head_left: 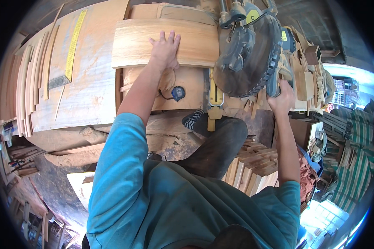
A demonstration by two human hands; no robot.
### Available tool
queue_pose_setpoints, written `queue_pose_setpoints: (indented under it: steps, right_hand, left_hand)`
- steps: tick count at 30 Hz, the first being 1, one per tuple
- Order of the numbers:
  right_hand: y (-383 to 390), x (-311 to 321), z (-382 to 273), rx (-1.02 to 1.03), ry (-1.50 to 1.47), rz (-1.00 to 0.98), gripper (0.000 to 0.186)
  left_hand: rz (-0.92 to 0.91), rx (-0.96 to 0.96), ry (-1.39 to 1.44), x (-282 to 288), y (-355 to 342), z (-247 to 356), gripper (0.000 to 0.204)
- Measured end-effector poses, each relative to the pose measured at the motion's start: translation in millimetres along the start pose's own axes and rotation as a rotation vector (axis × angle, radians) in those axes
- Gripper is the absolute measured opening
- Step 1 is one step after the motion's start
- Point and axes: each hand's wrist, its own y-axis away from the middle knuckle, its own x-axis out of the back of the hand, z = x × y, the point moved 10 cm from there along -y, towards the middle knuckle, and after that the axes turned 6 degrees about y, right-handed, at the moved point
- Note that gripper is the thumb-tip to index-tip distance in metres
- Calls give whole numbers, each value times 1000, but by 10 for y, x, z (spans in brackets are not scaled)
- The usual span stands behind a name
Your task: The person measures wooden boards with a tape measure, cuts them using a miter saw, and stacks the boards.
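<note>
My left hand lies flat with fingers spread on a wide wooden board, which rests across the bench. The board's right end sits beside the round blade of a miter saw. My right hand is wrapped round the saw's handle, its fingers partly hidden. Below the blade, a yellow-edged slot plate points toward me. A small blue tape measure lies just in front of the board, near my left wrist.
To the left, a yellow-bladed try square lies on a pale sheet, with several thin wood strips beside it. Stacked wood blocks stand close by my right leg. Wood offcuts pile up beyond the saw.
</note>
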Motion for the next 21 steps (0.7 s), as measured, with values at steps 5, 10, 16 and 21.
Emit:
queue_pose_setpoints:
  steps: [5,10,16,21]
  right_hand:
    - [-132,-79,14,4,22,12,33]
    - [-236,-155,29,-11,35,-3,35]
    - [-340,-259,79,-48,88,-73,36]
    - [-367,-230,54,-27,59,-36,34]
  left_hand:
    - [-10,2,3,-1,-8,-2,122]
    - [-14,5,0,15,0,-5,123]
    - [-4,8,16,21,6,-6,122]
    - [-21,9,4,-4,-5,-4,125]
